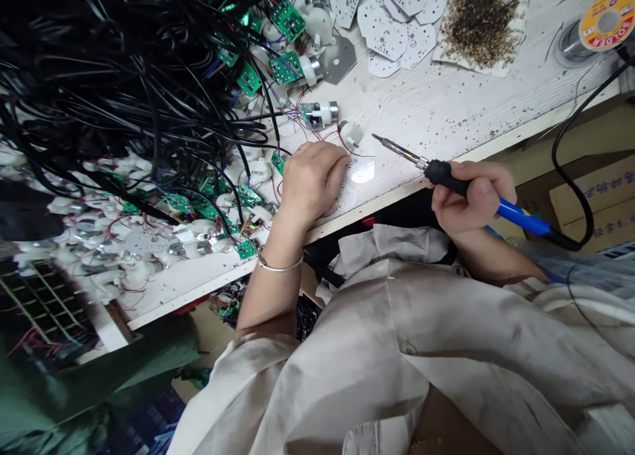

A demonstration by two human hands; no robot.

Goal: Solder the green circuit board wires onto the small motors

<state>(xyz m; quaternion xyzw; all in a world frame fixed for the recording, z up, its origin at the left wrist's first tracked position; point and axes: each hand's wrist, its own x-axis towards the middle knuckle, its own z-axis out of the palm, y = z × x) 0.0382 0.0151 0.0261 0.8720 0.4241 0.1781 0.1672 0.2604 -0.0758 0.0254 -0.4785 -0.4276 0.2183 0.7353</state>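
Observation:
My right hand point(469, 194) is wrapped round a soldering iron point(449, 177) with a blue and black handle, its metal tip pointing left over the bench. Resting on the bench, my left hand point(317, 174) has its fingers curled down among thin red wires; what they pinch is hidden under the hand. Just beyond its fingertips lie a white plastic motor part point(351, 133) and a small shiny white plate point(363, 169). A green circuit board with a metal-ended white part point(320, 113) sits a little farther back, joined to thin wires.
A big heap of black cables point(124, 78) covers the left side, with green boards point(285, 18) and white parts around it. White LED plates point(384, 28) are stacked at the back. A solder spool point(608, 22) and a dark-crusted pad point(479, 22) stand at the right.

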